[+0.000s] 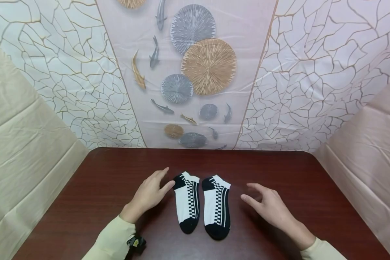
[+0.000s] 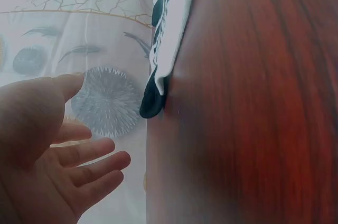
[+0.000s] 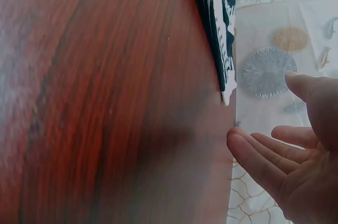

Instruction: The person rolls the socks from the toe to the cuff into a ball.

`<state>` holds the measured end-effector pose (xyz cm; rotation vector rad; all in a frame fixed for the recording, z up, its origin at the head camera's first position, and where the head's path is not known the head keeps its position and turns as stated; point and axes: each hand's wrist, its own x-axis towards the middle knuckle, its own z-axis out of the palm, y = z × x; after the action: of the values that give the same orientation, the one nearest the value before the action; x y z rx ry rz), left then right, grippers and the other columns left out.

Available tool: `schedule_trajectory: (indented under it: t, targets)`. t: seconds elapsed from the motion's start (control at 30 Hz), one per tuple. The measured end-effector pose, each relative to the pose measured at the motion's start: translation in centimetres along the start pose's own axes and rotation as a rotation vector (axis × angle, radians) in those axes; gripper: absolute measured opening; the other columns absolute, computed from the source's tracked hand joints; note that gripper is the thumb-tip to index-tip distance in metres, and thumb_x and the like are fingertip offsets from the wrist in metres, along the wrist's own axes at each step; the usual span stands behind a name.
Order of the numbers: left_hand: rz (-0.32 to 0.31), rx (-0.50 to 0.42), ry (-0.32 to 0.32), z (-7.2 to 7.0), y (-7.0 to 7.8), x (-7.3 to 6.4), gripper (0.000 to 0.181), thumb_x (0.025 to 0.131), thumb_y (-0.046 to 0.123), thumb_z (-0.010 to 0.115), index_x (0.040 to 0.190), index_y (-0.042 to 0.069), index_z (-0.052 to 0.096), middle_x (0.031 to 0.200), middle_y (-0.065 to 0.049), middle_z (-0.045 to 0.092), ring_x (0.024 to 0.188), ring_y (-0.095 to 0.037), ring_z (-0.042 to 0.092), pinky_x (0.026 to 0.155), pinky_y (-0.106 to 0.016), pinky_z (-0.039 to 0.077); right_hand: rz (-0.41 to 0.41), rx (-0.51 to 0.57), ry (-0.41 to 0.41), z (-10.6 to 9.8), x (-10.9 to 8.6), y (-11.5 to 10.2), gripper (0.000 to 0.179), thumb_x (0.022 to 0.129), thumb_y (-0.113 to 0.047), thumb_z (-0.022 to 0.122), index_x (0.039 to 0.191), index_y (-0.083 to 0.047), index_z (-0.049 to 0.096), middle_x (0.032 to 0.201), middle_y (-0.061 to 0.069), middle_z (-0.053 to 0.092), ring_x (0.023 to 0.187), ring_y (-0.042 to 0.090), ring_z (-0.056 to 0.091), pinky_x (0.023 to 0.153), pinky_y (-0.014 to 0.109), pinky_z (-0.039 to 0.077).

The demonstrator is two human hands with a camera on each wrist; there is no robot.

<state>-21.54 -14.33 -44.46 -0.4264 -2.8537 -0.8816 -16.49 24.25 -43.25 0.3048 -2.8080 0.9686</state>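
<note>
Two ankle socks, white and black with a checkered stripe, lie flat side by side on the table, toes toward me. My left hand (image 1: 149,191) is beside the left sock (image 1: 182,204), its thumb tip close to the black heel; from the head view I cannot tell whether it touches. In the left wrist view that hand (image 2: 68,155) has loosely extended fingers and holds nothing. To the right of the right sock (image 1: 209,207), across a small gap, my right hand (image 1: 273,206) hovers with relaxed fingers. The right wrist view shows the same hand (image 3: 301,166) apart from the sock (image 3: 219,28).
A dark reddish-brown wooden table (image 1: 110,173) carries the socks. Behind it hangs a patterned cloth backdrop (image 1: 263,119) with fish and round motifs, and beige cloth (image 1: 29,144) flanks the sides. A black strap with a small device (image 1: 136,243) sits at the left wrist.
</note>
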Motion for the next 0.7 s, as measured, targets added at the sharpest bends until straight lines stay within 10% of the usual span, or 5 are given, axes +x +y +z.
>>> schedule_trajectory:
  t: [0.7]
  targets:
    - [0.082, -0.064, -0.024, 2.2, 2.7, 1.7, 0.054, 0.098, 0.032, 0.067, 0.144, 0.008, 0.053, 0.136, -0.01, 0.059, 0.106, -0.024, 0.065, 0.088, -0.044, 0.053, 0.161, 0.403, -0.163, 1.8, -0.3, -0.9, 0.048, 0.092, -0.023, 0.075, 0.127, 0.005, 0.06, 0.102, 0.013, 0.07, 0.075, 0.023, 0.071, 0.057, 0.033, 0.058]
